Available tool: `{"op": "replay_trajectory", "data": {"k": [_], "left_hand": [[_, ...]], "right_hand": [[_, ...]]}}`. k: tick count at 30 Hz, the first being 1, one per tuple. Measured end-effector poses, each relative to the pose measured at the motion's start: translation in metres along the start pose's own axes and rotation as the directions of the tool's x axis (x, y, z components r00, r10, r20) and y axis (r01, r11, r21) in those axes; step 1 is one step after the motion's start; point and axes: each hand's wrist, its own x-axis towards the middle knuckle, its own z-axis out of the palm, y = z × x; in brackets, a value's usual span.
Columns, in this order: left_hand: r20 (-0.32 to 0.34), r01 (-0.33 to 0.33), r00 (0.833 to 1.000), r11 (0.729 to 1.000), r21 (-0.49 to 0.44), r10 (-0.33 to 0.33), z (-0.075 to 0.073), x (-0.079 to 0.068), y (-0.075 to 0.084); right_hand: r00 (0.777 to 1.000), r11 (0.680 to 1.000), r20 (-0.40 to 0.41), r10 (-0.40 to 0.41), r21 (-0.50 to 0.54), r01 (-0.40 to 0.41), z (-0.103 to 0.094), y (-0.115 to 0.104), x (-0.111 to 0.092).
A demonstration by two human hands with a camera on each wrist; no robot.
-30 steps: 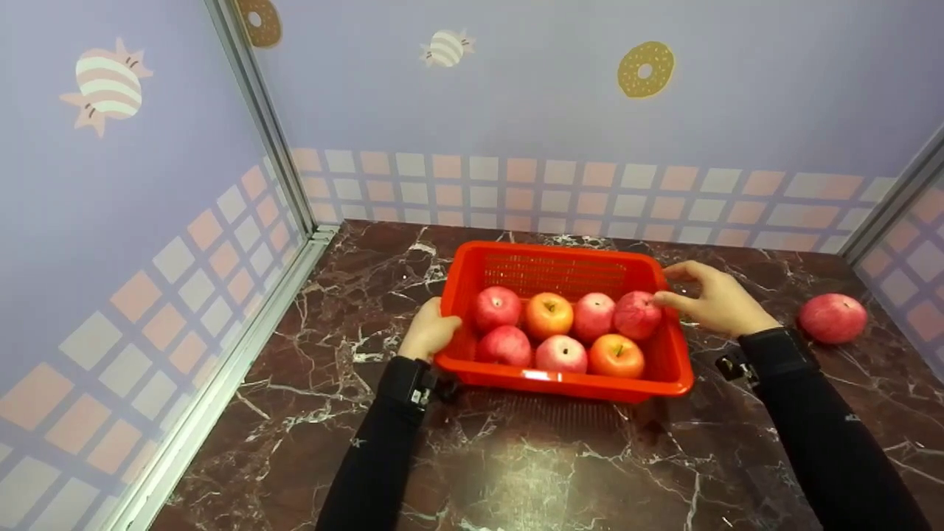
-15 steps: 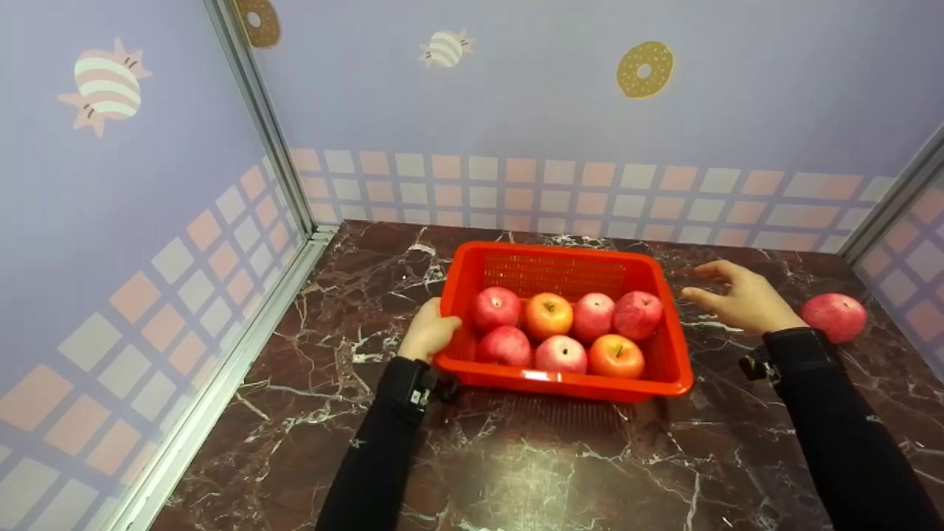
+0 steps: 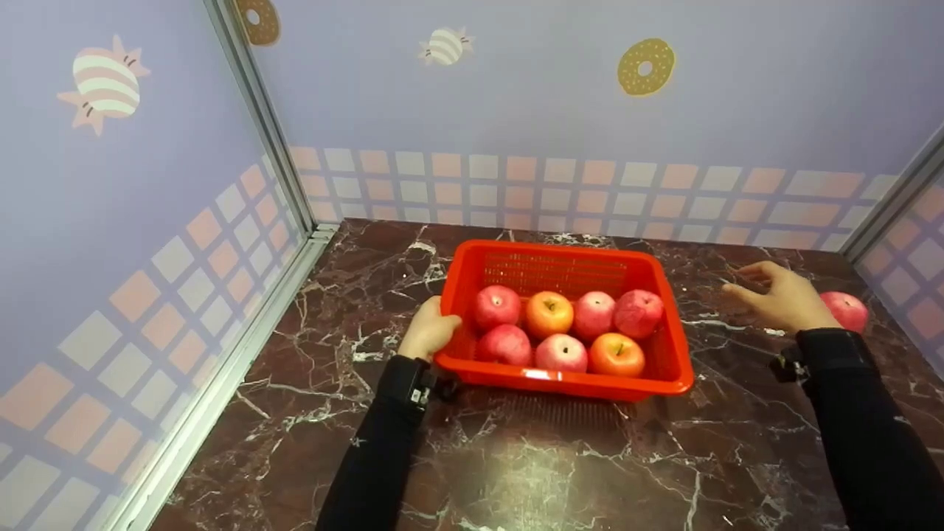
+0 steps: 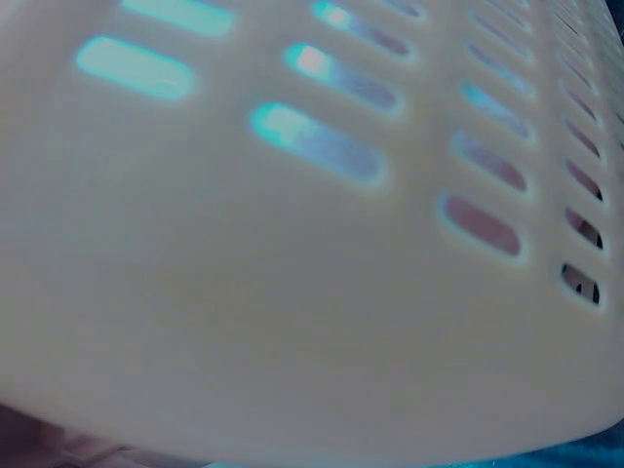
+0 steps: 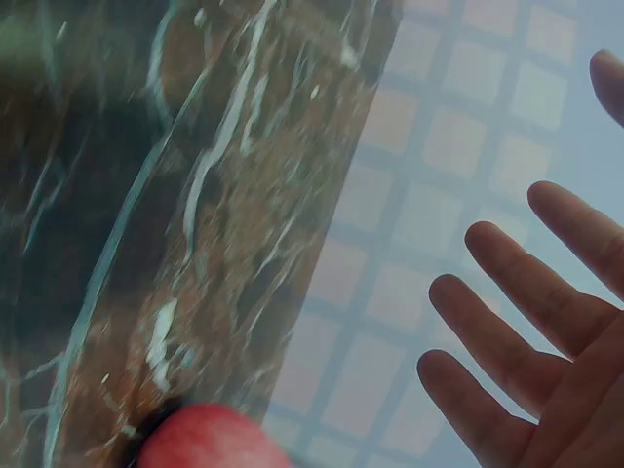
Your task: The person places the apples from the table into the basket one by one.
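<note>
A red plastic basket (image 3: 568, 388) with slotted walls stands on the marbled table, several apples inside it, among them a red apple (image 3: 639, 313) and a yellowish one (image 3: 616, 355). My left hand (image 3: 430, 330) grips the basket's left rim, thumb over the inner side, other fingers hidden outside. The left wrist view is filled by the basket's slotted wall (image 4: 292, 244). To the right of the basket, my right hand (image 3: 785, 299) is in the air with fingers apart and nothing in them. A lone red apple (image 3: 846, 311) lies partly hidden behind that hand; the right wrist view catches its top (image 5: 214, 439).
A lilac back wall (image 3: 546, 96) with a tiled band rises behind the table (image 3: 531, 464). On the left a side wall (image 3: 110, 221) meets the table along a metal rail (image 3: 221, 398). Another wall (image 3: 911, 258) bounds the right side.
My right hand has come away from the basket's right rim and moved rightward, now partly covering the lone apple. The left hand and the basket have stayed in place.
</note>
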Motion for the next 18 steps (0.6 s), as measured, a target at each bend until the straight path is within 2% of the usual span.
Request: {"op": "replay_trajectory", "data": {"k": [5, 13, 18], "left_hand": [[-0.002, 0.007, 1.000, 1.000, -0.006, -0.007, 0.000, 0.000, 0.001], [-0.003, 0.011, 1.000, 1.000, 0.001, -0.011, -0.001, -0.001, 0.002], [-0.004, -0.003, 1.000, 1.000, 0.019, 0.004, -0.001, -0.002, 0.002]], "right_hand": [[0.998, 0.999, -0.057, 0.028, -0.019, -0.029, -0.005, 0.018, -0.002], [0.992, 0.994, -0.090, 0.091, -0.045, -0.095, -0.013, 0.045, -0.008], [0.976, 0.978, -0.129, 0.175, -0.087, -0.187, -0.016, 0.059, -0.012]]}}
